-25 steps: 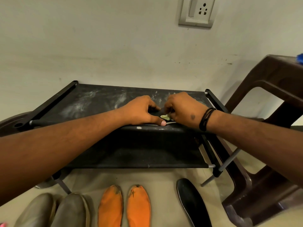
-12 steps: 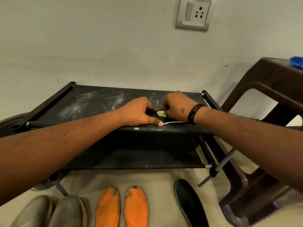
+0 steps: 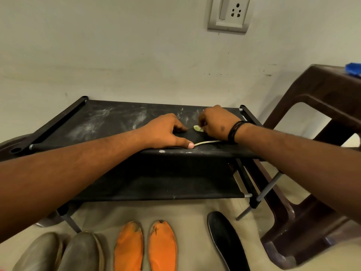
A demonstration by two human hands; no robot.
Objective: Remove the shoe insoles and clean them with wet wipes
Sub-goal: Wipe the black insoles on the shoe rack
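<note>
Insole (image 3: pixel 197 136) — dark, pale-edged — lies flat on the shoe rack's top shelf (image 3: pixel 109 122); left hand (image 3: pixel 166 132) presses it, right hand (image 3: pixel 216 124) fingers pinch a greenish wipe (image 3: pixel 198 128) on it

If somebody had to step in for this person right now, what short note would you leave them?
Left hand presses a black insole flat on the rack's top shelf. Right hand pinches a small wadded wipe against it, apparently wiping.
On the floor: two orange insoles, another black insole, a pair of grey shoes.
Done: four insoles are out.
Left: finish this one; I cannot tell which others are clean.
</note>
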